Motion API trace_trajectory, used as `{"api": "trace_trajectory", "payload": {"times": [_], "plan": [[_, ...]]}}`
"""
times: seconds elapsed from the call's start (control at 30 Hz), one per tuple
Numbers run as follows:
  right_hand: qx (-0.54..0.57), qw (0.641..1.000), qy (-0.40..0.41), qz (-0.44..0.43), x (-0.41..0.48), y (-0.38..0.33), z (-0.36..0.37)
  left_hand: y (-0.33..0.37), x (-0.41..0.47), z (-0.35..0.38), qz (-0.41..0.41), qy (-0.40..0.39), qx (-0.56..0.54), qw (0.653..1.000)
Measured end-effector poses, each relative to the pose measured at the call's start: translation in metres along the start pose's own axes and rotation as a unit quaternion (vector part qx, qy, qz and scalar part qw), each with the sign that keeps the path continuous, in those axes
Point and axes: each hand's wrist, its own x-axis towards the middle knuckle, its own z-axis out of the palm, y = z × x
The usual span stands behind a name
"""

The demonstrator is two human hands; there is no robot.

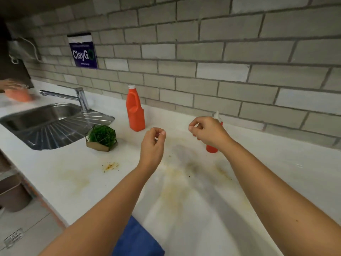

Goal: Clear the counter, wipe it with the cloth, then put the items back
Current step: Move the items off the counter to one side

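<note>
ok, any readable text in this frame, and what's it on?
"ClayGo": white letters, the last one a green ring, on the purple sign on the brick wall.
Small lines above and below it on that sign: too blurred to read.
Print on the grey tag at lower left: too small to read.
No label shows on the big orange bottle or the small red squeeze bottle.

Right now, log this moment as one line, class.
phase: nothing cleared | left hand: empty | right hand: empty, in front of red squeeze bottle | orange bottle, planter: on counter | blue cloth: front edge
</note>
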Motion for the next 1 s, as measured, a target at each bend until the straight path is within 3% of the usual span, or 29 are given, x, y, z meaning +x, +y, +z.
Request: {"api": "trace_trajectory", "payload": {"times": [0.17,0.5,0.77,1.0], "plan": [[0.000,1.000,-0.010,0.011,0.038,-0.023,0.037,-0.037,0.059,-0.028,-0.004,-0.005,0.020,1.000],[0.044,0.993,0.025,0.111,0.104,-0.063,0.111,-0.099,0.202,-0.083,-0.068,-0.039,0.067,0.995],[0.103,0.979,0.050,0.169,0.133,-0.057,0.157,-0.129,0.275,-0.064,-0.122,-0.055,0.042,0.990],[0.113,0.973,0.056,0.192,0.141,-0.038,0.167,-0.148,0.308,-0.043,-0.097,-0.040,-0.010,0.994]]}}
